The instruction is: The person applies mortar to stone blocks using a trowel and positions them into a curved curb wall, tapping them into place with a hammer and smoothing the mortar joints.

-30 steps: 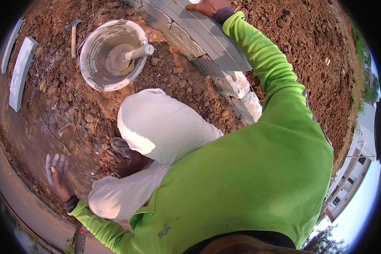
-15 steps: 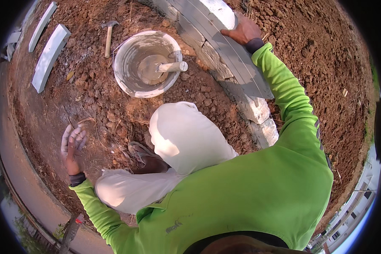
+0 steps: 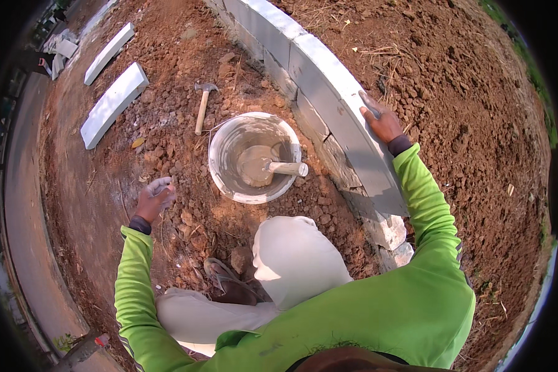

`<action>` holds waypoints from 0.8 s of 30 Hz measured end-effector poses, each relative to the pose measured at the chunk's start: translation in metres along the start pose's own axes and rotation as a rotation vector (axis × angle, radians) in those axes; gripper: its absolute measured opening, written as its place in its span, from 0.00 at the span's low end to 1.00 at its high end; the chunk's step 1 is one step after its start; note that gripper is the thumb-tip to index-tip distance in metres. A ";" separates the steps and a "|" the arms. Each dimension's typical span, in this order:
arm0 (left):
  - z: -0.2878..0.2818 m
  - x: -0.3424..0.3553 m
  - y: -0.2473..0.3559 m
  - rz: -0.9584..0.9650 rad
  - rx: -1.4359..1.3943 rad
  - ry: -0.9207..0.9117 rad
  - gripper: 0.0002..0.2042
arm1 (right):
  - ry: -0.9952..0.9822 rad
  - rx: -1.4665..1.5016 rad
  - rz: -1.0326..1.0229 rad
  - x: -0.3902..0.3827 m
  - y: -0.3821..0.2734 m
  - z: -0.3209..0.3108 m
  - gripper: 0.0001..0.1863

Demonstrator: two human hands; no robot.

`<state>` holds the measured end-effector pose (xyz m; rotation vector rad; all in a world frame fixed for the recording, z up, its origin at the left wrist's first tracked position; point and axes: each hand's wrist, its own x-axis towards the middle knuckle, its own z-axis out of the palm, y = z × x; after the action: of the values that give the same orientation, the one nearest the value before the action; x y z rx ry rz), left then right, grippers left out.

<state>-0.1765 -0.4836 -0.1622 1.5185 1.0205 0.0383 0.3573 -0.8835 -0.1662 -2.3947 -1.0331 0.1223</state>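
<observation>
My right hand [image 3: 381, 121] grips the top of a long, low wall of grey blocks [image 3: 319, 77], its fingers closed over the pale upper edge. My left hand [image 3: 156, 198] is off to the left over the soil, fingers loosely bent and coated pale, holding nothing that I can see. Between my hands stands a white bucket [image 3: 223, 155] smeared with grey mix, with a thick wooden handle [image 3: 286, 168] sticking out of it. A hammer [image 3: 201, 111] lies behind the bucket, head away from me. My bent knee [image 3: 297, 260] is just below the bucket.
Two white blocks [image 3: 115, 105] [image 3: 108, 53] lie on the soil at upper left, with a pile of pieces [image 3: 65, 49] beyond. A paved path [image 3: 28, 217] runs along the left. Reddish loose soil [image 3: 477, 186] lies right of the wall, grass [image 3: 521, 62] beyond it.
The view has tilted forward, showing more wall. My left hand has moved up toward the bucket, its fingers more bent. My right hand stays on the wall, placed differently along its edge.
</observation>
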 end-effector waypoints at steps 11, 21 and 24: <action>0.070 0.253 -0.023 0.201 0.599 0.508 0.33 | -0.073 -0.057 0.065 0.014 -0.030 -0.006 0.26; 0.087 0.305 -0.026 0.043 0.601 0.543 0.21 | -0.089 -0.009 -0.018 0.005 -0.029 -0.014 0.28; 0.079 0.316 -0.021 0.088 0.501 0.543 0.27 | -0.070 -0.027 -0.017 0.004 -0.036 -0.013 0.28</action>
<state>0.0480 -0.3583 -0.3629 2.0722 1.4661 0.2879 0.3406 -0.8663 -0.1364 -2.4211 -1.0928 0.1889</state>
